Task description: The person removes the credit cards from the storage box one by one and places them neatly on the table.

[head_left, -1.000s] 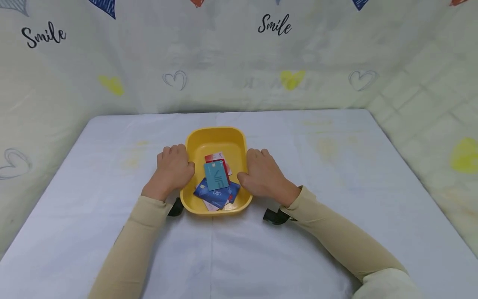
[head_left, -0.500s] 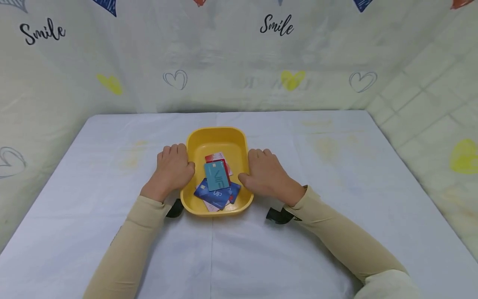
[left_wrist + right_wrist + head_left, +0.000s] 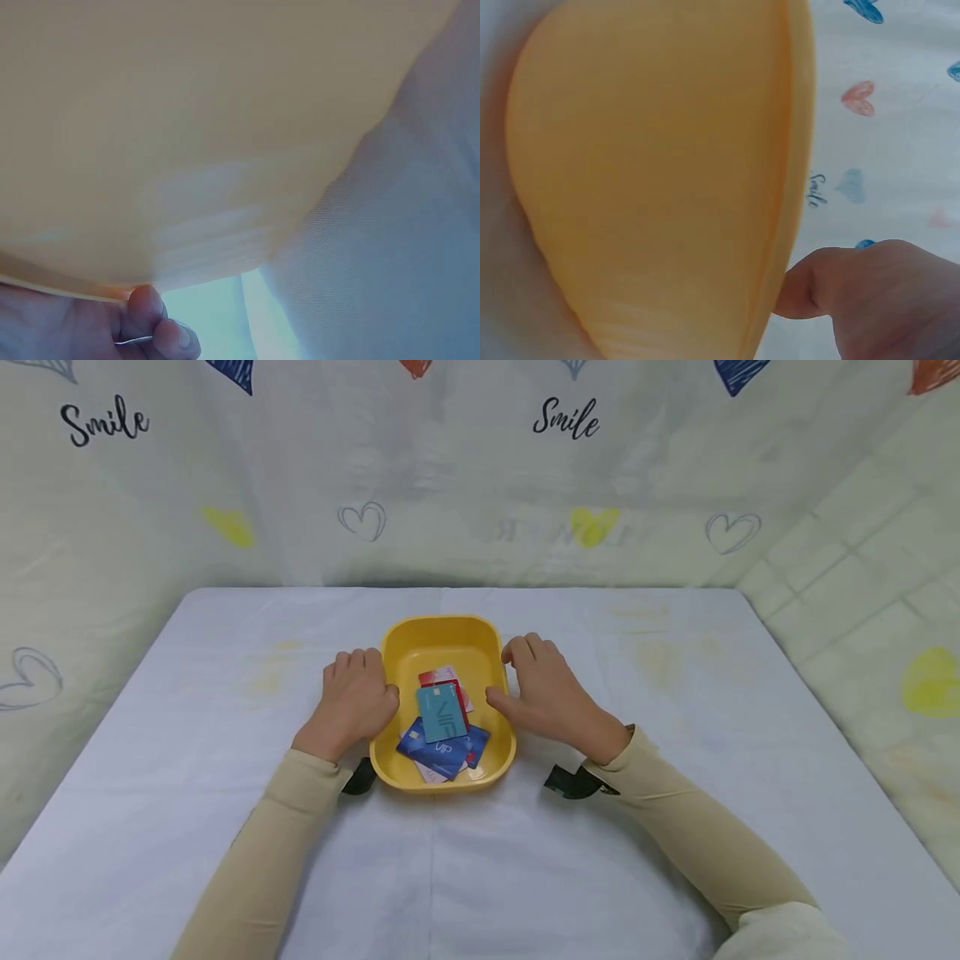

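Note:
A yellow plastic tray (image 3: 442, 645) stands on the white-covered table in the head view. Several plastic cards lie overlapping in it: a teal card (image 3: 441, 712) marked VIP on top, blue cards (image 3: 429, 747) below, and a red and white card (image 3: 437, 676) behind. My left hand (image 3: 352, 703) grips the tray's left rim, thumb inside; its fingertips (image 3: 146, 306) show under the rim in the left wrist view. At the right rim, my right hand (image 3: 551, 689) has its fingers raised and spread from the thumb. That thumb (image 3: 799, 292) overlaps the rim in the right wrist view.
A white cloth (image 3: 480, 877) covers the table, whose far edge meets a pale wall sheet (image 3: 465, 468) printed with hearts and "Smile". Dark wrist cameras, one by the tray's near left corner (image 3: 360, 777) and one under the right wrist (image 3: 573, 782), sit close to the cloth.
My right hand has loosened from the tray's right rim, its fingers lifting and moving away to the right. My left hand keeps its grip. The whole view has shifted slightly.

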The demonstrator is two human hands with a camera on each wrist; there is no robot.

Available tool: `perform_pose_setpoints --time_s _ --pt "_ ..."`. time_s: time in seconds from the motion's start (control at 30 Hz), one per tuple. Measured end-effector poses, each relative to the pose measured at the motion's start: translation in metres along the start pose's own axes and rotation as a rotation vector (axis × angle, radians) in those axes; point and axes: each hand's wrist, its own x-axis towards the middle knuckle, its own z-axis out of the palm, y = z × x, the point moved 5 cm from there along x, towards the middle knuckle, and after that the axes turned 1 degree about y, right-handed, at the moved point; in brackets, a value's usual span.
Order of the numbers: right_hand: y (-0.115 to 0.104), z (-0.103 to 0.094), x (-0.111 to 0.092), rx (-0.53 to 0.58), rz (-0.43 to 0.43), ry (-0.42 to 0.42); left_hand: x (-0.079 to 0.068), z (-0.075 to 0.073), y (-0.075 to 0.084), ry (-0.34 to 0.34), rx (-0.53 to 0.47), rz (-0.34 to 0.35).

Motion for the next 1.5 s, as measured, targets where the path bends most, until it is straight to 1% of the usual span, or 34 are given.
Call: perform_pose_setpoints --time_s 0.2,0.3,0.5,0.67,0.77,0.97,1.1,1.2,1.33,1.5 --pt "-0.01 -0.004 0.008 0.09 -0.123 0.006 0.0 0.001 -0.002 0.007 0.005 -0.009" --pt "-0.016 -0.005 0.013 0.118 -0.157 0.002 0.0 0.001 -0.003 0.004 0.01 -0.019" --pt "-0.021 -0.004 0.024 0.111 -0.177 -0.002 0.003 0.002 0.0 -0.005 0.006 -0.024" --pt "-0.022 0.005 0.034 0.127 -0.199 -0.059 0.004 0.0 0.001 -0.001 0.014 -0.021" --pt "-0.022 0.01 0.037 0.108 -0.219 -0.085 0.004 -0.001 0.002 -0.001 0.021 -0.018" --pt "-0.023 0.014 0.042 0.084 -0.28 -0.11 0.003 -0.002 0.003 -0.005 0.032 -0.02" --pt "-0.025 0.016 0.046 0.075 -0.326 -0.142 0.002 -0.003 0.003 0.001 0.04 -0.021" --pt "-0.025 0.018 0.049 0.071 -0.329 -0.189 0.0 -0.003 0.003 0.001 0.041 -0.025" --pt "-0.025 0.021 0.053 0.061 -0.297 -0.258 0.0 -0.001 0.003 0.0 0.035 -0.02" --pt "-0.024 0.023 0.06 0.037 -0.262 -0.311 0.001 0.0 0.003 0.01 0.042 -0.014"
